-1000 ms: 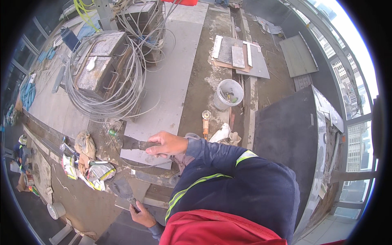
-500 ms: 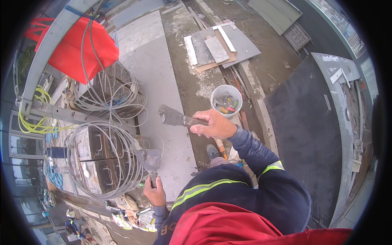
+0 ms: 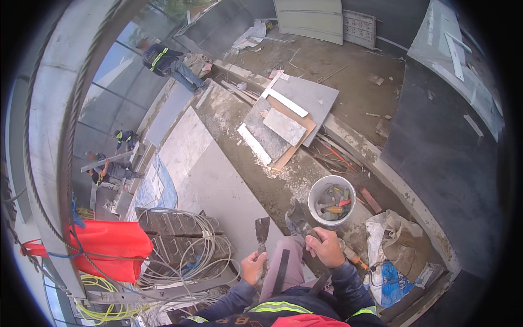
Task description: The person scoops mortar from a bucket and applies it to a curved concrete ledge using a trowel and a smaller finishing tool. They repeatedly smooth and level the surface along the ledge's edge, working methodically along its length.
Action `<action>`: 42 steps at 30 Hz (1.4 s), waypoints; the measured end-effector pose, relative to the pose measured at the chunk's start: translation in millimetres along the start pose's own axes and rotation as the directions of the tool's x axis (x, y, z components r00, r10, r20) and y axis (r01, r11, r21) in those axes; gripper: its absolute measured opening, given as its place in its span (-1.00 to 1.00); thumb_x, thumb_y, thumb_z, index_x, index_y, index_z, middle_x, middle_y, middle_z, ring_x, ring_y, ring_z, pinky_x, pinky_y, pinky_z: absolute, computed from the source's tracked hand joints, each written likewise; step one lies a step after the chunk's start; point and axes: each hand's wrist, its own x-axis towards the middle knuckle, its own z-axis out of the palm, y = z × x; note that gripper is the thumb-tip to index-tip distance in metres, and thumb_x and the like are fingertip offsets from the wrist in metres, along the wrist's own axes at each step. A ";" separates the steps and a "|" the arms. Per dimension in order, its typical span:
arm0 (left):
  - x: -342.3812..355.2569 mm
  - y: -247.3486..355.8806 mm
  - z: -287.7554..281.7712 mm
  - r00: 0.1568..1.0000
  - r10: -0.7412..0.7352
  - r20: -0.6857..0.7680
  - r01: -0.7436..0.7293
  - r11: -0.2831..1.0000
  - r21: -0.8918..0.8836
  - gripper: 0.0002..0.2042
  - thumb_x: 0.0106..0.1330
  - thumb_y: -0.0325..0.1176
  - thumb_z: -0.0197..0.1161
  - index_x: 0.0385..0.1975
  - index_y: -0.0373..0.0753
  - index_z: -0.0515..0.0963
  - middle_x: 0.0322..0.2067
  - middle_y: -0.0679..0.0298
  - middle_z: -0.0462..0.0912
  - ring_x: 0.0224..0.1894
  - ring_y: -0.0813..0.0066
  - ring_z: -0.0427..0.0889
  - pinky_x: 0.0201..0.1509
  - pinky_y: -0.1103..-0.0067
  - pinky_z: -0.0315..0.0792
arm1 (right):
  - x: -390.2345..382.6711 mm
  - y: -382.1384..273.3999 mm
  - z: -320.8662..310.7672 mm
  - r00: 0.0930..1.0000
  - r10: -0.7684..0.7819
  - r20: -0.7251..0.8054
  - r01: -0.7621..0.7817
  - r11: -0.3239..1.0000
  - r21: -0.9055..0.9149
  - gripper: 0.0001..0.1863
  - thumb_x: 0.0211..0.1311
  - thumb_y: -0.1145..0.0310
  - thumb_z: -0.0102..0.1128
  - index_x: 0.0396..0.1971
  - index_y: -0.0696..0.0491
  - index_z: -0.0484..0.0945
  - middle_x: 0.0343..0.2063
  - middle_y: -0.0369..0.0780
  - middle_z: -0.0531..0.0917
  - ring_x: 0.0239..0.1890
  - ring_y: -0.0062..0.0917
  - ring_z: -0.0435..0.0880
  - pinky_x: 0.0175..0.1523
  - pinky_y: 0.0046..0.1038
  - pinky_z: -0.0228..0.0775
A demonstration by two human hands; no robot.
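Observation:
My left hand [image 3: 253, 268] grips the handle of a putty knife [image 3: 262, 231] whose dirty blade points up over the grey slab [image 3: 218, 185]. My right hand [image 3: 326, 248] holds a second trowel [image 3: 297, 215] with its blade angled up to the left, close to the white bucket [image 3: 331, 200]. Both hands are near each other above my knee, blades a short way apart. My sleeves are dark blue with yellow reflective strips.
The bucket holds several tools. Stacked tile offcuts [image 3: 280, 128] lie on the mortar bed beyond. Coiled grey cable [image 3: 182, 245] and a red bag [image 3: 109, 245] sit to the left, a torn sack [image 3: 395, 240] to the right. Other workers [image 3: 169, 62] stand far left.
The view has swung round and my two hands have come together in front of me; the right hand's trowel has moved from over the slab to beside the bucket.

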 end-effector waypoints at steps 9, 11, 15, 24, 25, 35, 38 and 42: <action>432.2 105.0 -12.4 0.923 0.380 -0.053 -0.371 0.919 0.136 -0.80 0.33 -0.39 0.31 -0.17 -0.38 0.59 -0.49 0.30 0.62 -0.60 0.64 0.51 -0.53 0.65 0.38 | 172.2 173.9 -6.0 0.858 0.334 -0.390 -0.339 0.939 0.059 -0.68 0.34 0.17 0.25 -0.42 0.15 0.56 -0.66 -0.29 0.59 -0.67 -0.69 0.50 -0.58 -0.62 0.29; 503.6 131.1 -69.5 0.859 0.501 -0.103 -0.462 0.847 0.265 -0.77 0.29 -0.41 0.33 -0.15 -0.42 0.60 -0.44 0.28 0.63 -0.54 0.62 0.54 -0.45 0.62 0.43 | 272.6 159.8 33.9 0.815 0.334 -0.473 -0.302 0.942 0.144 -0.69 0.37 0.16 0.22 -0.42 0.12 0.54 -0.65 -0.29 0.58 -0.71 -0.68 0.47 -0.61 -0.63 0.25; 611.0 244.5 -193.0 0.703 0.704 -0.101 -0.523 0.608 0.597 -0.72 0.15 -0.41 0.42 -0.19 -0.42 0.63 -0.50 0.21 0.63 -0.46 0.49 0.61 -0.32 0.51 0.49 | 495.1 105.2 138.5 0.815 0.296 -0.498 -0.209 0.952 0.223 -0.69 0.42 0.15 0.18 -0.38 0.11 0.52 -0.66 -0.28 0.57 -0.75 -0.67 0.42 -0.65 -0.62 0.20; 840.5 578.1 -246.7 0.845 0.501 -0.187 -0.497 0.865 0.072 -0.78 0.25 -0.43 0.35 -0.16 -0.39 0.62 -0.56 0.33 0.57 -0.56 0.64 0.51 -0.47 0.60 0.40 | 812.0 -90.2 251.2 0.875 -0.013 -0.483 -0.041 0.994 -0.101 -0.67 0.40 0.13 0.19 -0.35 0.13 0.54 -0.67 -0.30 0.53 -0.75 -0.69 0.39 -0.65 -0.61 0.18; 870.9 607.1 -251.8 0.825 0.542 -0.162 -0.536 0.840 0.082 -0.79 0.27 -0.43 0.34 -0.15 -0.39 0.62 -0.56 0.35 0.56 -0.57 0.66 0.50 -0.48 0.62 0.39 | 853.5 -109.3 260.9 0.874 -0.051 -0.483 -0.006 0.993 -0.117 -0.66 0.41 0.11 0.18 -0.33 0.14 0.55 -0.66 -0.30 0.52 -0.74 -0.70 0.38 -0.65 -0.62 0.17; 1145.9 823.5 -303.4 0.849 0.461 -0.258 -0.470 0.882 0.028 -0.81 0.30 -0.48 0.29 -0.14 -0.40 0.60 -0.52 0.37 0.53 -0.59 0.67 0.48 -0.49 0.66 0.40 | 1329.4 -233.4 403.0 0.980 -0.131 -0.149 0.115 0.987 -0.111 -0.56 0.45 0.04 0.15 -0.15 0.20 0.56 -0.61 -0.31 0.54 -0.73 -0.71 0.37 -0.60 -0.63 0.17; 1216.9 877.2 -311.8 0.821 0.479 -0.310 -0.451 0.878 0.163 -0.83 0.30 -0.49 0.28 -0.15 -0.38 0.60 -0.51 0.38 0.52 -0.60 0.68 0.47 -0.51 0.66 0.37 | 1466.4 -276.9 422.9 0.984 -0.152 0.093 0.171 0.951 -0.256 -0.59 0.41 0.10 0.23 -0.18 0.23 0.58 -0.59 -0.31 0.58 -0.68 -0.72 0.46 -0.55 -0.64 0.22; 1363.9 953.8 -299.3 0.802 0.567 -0.190 -0.456 0.785 0.419 -0.81 0.23 -0.49 0.30 -0.19 -0.40 0.60 -0.53 0.29 0.49 -0.50 0.53 0.48 -0.38 0.54 0.39 | 1655.3 -308.7 399.0 0.977 -0.191 0.090 0.209 0.933 -0.293 -0.57 0.39 0.07 0.26 -0.22 0.23 0.59 -0.59 -0.31 0.58 -0.67 -0.72 0.47 -0.54 -0.62 0.23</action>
